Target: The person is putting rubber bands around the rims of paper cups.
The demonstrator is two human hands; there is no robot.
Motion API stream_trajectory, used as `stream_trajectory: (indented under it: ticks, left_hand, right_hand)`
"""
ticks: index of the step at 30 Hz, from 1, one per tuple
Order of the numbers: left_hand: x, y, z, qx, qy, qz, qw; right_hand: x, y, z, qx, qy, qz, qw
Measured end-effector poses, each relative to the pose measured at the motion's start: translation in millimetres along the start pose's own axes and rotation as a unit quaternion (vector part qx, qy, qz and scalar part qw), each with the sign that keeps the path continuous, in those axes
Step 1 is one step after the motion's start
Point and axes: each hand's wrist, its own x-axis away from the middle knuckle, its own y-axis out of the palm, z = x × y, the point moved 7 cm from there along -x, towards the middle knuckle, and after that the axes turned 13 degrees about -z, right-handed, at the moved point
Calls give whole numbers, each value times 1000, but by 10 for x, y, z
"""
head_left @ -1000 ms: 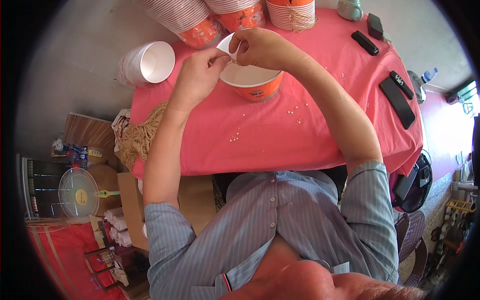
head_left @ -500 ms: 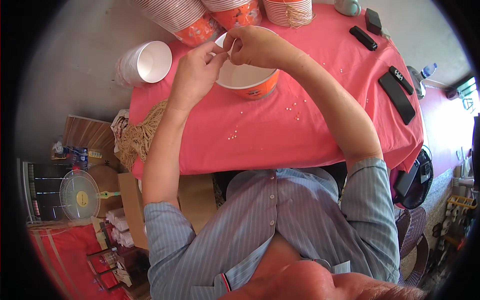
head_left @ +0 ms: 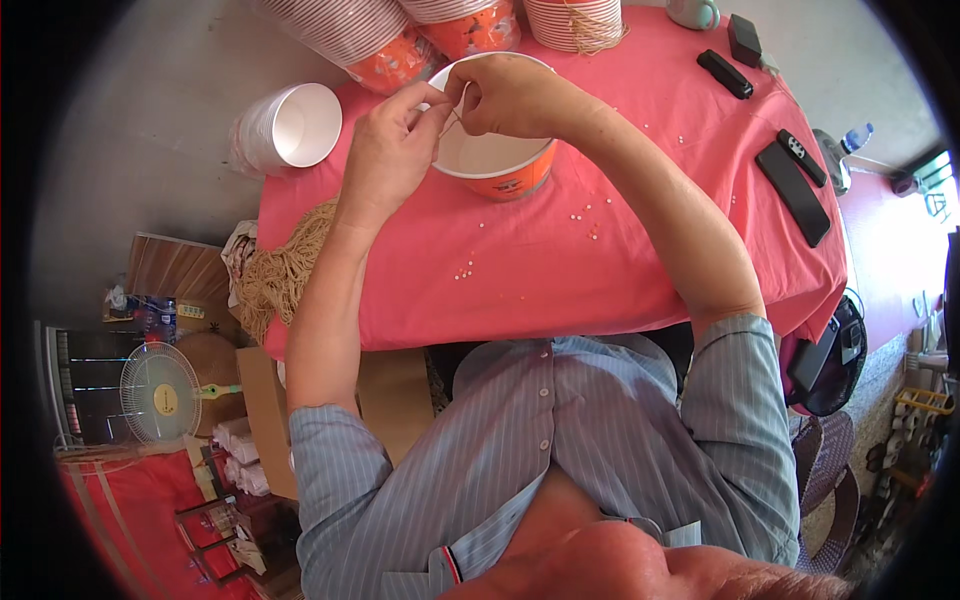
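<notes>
Two hands (head_left: 388,152) pinch one thin strand (head_left: 453,121) over one orange-sided tub (head_left: 506,184), three tub stacks (head_left: 462,30) behind.

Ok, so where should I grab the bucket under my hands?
I'd take the bucket by its near rim, coming from your side, thumb inside and fingers outside. It stands upright with its mouth open, and that edge is in plain view, while the left hand and right hand hide parts of the left and far side.
</notes>
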Motion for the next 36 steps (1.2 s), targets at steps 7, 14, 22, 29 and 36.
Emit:
stream_trajectory:
  ticks: [7, 14, 22, 29, 36]
  left_hand:
    - [25, -31, -219, 81, 44, 11, 996]
    - [122, -181, -454, 128, 2, 24, 992]
    - [233, -158, 3, -146, 179, 169, 958]
    - [46, -83, 35, -104, 130, 128, 978]
    - [86, -190, 97, -83, 146, 188, 968]
  right_hand:
    - [6, -52, -10, -3, -6, -33, 999]
    - [70, -272, 52, -239, -10, -47, 970]
    - [37, -186, -73, -267, -21, -50, 962]
    - [77, -274, -97, -282, -52, -39, 957]
    - [153, -287, -185, -145, -10, -32, 989]
